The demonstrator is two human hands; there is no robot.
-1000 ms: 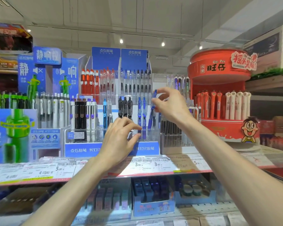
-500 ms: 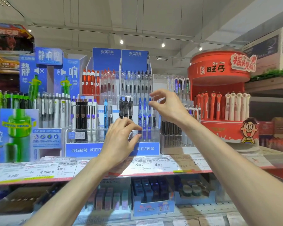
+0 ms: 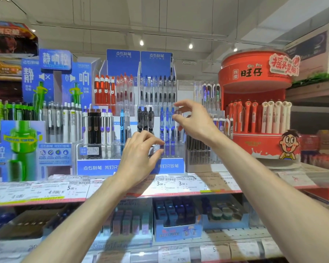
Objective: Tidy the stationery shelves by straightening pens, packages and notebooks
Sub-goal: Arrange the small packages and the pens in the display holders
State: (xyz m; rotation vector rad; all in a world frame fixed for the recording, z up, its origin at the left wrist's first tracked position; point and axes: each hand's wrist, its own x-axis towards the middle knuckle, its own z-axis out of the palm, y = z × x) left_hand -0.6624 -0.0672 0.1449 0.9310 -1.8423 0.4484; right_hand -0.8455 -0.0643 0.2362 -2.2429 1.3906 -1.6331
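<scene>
Two bare hands raised at the blue-and-clear acrylic pen display stand (image 3: 95, 167). Left hand (image 3: 139, 160) low, fingers loosely curled toward the stand's front wall, gripping nothing visible; contact with the wall unclear. Right hand (image 3: 195, 120) higher, thumb and forefinger apart, just beside the tops of the upright blue gel pens (image 3: 167, 128) in the right compartment; touching or not, cannot tell. Black pens (image 3: 145, 118) left of those. Red round drum-shaped pen display (image 3: 254, 76) far right. Price-tag shelf edge (image 3: 46, 192) below.
</scene>
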